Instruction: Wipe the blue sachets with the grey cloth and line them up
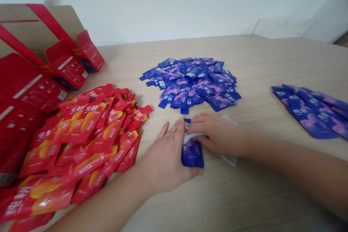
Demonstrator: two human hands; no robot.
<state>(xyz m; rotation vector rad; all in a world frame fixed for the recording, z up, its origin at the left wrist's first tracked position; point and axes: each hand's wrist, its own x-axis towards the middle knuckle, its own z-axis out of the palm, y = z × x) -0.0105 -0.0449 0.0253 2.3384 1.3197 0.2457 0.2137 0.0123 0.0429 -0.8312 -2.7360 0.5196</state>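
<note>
A small blue-purple sachet [192, 154] lies on the wooden table in front of me. My left hand [170, 154] holds it from the left, fingers stretched along its upper side and thumb bent round its lower end. My right hand [214, 130] presses a white wipe [230, 160] onto the sachet's upper part, and part of the wipe sticks out under the palm. The right fingertips meet those of the left hand near the top of the sachet, so that end is mostly hidden. Just beyond both hands is a loose heap of similar blue sachets [190, 83].
Red-orange pouches [89, 130] are piled at the left. Behind them stand red boxes [66, 65] and a large cardboard carton [16, 32]. More blue sachets [312, 112] lie overlapping at the right. A white wall [174, 7] borders the table's far edge.
</note>
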